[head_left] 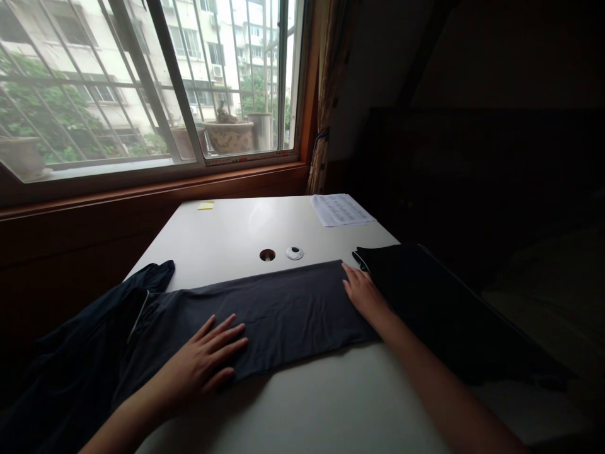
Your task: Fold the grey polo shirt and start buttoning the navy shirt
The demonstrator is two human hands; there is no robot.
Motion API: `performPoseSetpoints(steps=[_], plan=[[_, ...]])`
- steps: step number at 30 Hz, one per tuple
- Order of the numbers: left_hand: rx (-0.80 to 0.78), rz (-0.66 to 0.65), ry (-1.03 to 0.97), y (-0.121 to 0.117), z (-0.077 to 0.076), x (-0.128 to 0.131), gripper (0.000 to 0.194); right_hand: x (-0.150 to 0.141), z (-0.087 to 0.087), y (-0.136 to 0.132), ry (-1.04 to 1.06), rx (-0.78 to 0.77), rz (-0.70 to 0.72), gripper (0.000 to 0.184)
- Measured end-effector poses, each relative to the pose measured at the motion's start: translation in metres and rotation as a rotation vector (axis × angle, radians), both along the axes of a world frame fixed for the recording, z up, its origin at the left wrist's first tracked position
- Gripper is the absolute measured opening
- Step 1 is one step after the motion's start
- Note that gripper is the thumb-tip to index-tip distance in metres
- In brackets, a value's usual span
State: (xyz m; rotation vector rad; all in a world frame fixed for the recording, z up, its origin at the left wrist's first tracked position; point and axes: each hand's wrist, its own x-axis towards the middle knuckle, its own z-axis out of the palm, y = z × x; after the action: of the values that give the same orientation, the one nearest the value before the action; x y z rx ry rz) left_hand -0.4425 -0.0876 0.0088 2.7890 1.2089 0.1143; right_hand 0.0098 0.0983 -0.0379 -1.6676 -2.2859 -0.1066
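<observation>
A dark grey-blue garment (293, 315), its exact kind unclear, lies stretched across the white table (312, 403), with some wrinkles near its lower right. My left hand (212, 353) rests flat on its left part, fingers spread. At its right end, my right hand (363, 293) lies palm down with the fingers stretched out near the edge. A pale-trimmed edge shows at the garment's left end, beside a dark blue cloth (80, 340) that hangs over the table's left side. Right of my right hand lies a black cloth (425, 302), reaching past the table's right edge.
Behind the garment are a round hole (267, 255) in the tabletop and a white round cap (294, 253). Printed sheets (343, 210) lie at the back right, a yellow sticky note (206, 205) at the back left. A barred window (227, 82) and a curtain (326, 94) stand beyond.
</observation>
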Motion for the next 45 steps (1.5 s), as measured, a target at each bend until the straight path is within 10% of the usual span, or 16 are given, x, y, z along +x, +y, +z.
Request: performPoseSetpoints(steps=[9,25,36,45], plan=[[0.160,-0.023,-0.038,-0.033,-0.016,-0.005,0.055,0.016,0.022,-0.061,-0.167,-0.229,-0.291,0.044],[0.243,-0.150,-0.133,-0.018,-0.021,0.004,0.044,0.034,0.042,-0.059,0.524,-0.390,-0.263,0.035],[0.162,-0.122,-0.052,-0.019,-0.008,0.095,0.049,0.075,0.097,-0.025,0.647,-0.075,-0.399,0.043],[0.272,0.474,0.096,0.019,-0.010,-0.031,0.055,0.025,0.137,-0.024,0.694,-0.013,-0.207,0.033]])
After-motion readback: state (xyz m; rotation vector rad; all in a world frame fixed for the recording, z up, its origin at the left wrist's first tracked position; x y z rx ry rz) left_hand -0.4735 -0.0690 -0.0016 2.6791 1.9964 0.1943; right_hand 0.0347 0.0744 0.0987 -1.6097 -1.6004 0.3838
